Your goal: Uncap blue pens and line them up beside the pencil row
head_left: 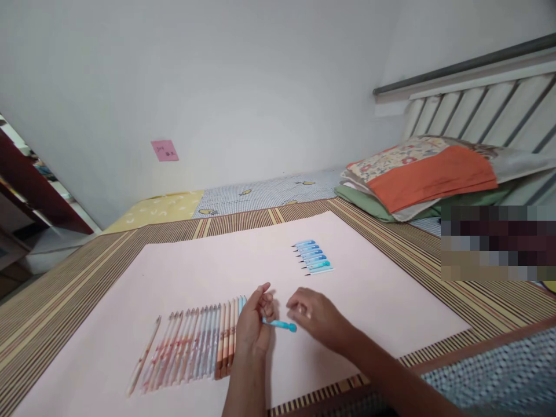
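Observation:
A light-blue pen point(281, 325) with a rounded turquoise end sticks out to the right from my left hand point(256, 321), whose fingers are curled around it. Just right of that end, my right hand point(319, 315) has its fingers bent inward in a pinch. Whatever they hold, if anything, is hidden. A long row of pens point(185, 344) in pink, grey and brown lies left of my left hand, and its blue right end is partly covered by that hand. Beyond my hands lies a short column of blue pens point(313, 255), with a thin, pale refill-like stick point(319, 271) nearest me.
Beneath the pens spreads a large pale pink sheet point(208, 266) on a striped mat point(391, 249). Folded pillows point(425, 179) are stacked at the back right beside a white radiator point(482, 110). A pink note point(165, 150) is stuck to the wall.

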A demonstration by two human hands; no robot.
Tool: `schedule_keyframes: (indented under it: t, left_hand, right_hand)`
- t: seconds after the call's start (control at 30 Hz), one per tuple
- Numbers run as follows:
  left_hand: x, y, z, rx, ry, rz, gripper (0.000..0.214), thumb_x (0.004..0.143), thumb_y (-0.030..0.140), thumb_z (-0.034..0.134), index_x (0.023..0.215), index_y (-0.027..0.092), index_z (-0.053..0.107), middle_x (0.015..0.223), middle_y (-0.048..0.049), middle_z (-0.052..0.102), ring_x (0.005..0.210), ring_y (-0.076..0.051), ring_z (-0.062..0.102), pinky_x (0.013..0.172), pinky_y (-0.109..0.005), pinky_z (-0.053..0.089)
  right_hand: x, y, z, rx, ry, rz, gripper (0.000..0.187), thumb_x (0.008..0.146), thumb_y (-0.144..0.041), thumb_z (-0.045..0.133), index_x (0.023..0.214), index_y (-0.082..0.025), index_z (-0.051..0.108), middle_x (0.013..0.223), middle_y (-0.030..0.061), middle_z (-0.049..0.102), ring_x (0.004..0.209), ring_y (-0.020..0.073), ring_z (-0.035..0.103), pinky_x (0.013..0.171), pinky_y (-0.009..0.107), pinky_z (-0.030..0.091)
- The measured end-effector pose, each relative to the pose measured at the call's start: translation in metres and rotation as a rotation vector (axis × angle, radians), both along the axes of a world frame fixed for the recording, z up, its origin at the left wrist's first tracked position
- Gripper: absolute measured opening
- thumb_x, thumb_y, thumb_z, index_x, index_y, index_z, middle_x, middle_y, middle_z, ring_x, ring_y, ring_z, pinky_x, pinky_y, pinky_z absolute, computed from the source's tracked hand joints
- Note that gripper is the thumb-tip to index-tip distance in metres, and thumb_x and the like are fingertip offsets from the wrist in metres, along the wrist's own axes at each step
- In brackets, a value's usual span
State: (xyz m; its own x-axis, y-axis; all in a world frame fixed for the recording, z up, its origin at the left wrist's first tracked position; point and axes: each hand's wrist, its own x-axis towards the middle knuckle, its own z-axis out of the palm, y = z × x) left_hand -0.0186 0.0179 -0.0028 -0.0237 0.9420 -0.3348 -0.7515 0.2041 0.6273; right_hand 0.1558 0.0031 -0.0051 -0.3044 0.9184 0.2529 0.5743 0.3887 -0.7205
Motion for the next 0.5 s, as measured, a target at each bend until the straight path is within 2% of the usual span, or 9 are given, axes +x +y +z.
schedule_keyframes:
  t: [0.17,0.23,0.3,0.37,0.5]
  left_hand:
    - [-0.002,-0.002,0.006,-0.010,-0.131,-0.056,0.014,0.087,0.019,0.070,0.091,0.006,0.073,0.061,0.0007,0.057,0.041,-0.005,0.039,0.037,-0.017,0.029]
    - [-0.002,-0.004,0.011,-0.005,-0.159,-0.069,0.017,0.092,0.019,0.064,0.095,0.006,0.074,0.067,-0.0035,0.063,0.047,-0.008,0.049,0.041,-0.018,0.038]
    - [-0.001,-0.005,0.016,-0.016,-0.156,-0.033,0.020,0.095,0.021,0.060,0.100,0.007,0.074,0.084,-0.0110,0.071,0.066,-0.014,0.066,0.055,-0.022,0.054]
    - [-0.002,-0.006,0.018,-0.049,-0.128,0.004,0.021,0.097,0.022,0.059,0.102,0.010,0.075,0.101,-0.0152,0.075,0.088,-0.020,0.073,0.071,-0.027,0.061]
    - [-0.004,-0.005,0.017,-0.095,-0.086,0.006,0.020,0.097,0.025,0.060,0.102,0.014,0.076,0.106,-0.0133,0.076,0.094,-0.020,0.073,0.072,-0.029,0.062]
  right_hand:
    - [-0.030,-0.021,-0.010,0.019,-0.037,0.039,0.010,0.084,-0.012,0.061,0.086,-0.022,0.064,0.089,0.0009,0.066,0.083,0.0178,0.060,0.073,0.029,0.040]
    - [-0.028,-0.021,-0.011,0.045,-0.024,0.043,0.011,0.087,-0.012,0.060,0.087,-0.022,0.063,0.088,0.0007,0.065,0.082,0.0176,0.060,0.073,0.028,0.040]
    - [-0.019,-0.017,-0.009,0.066,-0.037,0.020,0.011,0.089,-0.013,0.059,0.086,-0.022,0.062,0.088,0.0006,0.065,0.082,0.0175,0.059,0.073,0.028,0.040]
    - [-0.001,-0.010,-0.007,0.096,-0.113,-0.028,0.012,0.092,-0.013,0.057,0.085,-0.022,0.061,0.088,0.0016,0.065,0.084,0.0182,0.059,0.074,0.028,0.039]
    - [0.052,0.017,-0.009,0.187,-0.431,-0.178,0.018,0.096,-0.011,0.051,0.087,-0.020,0.064,0.094,0.0068,0.067,0.087,0.0214,0.056,0.076,0.032,0.035]
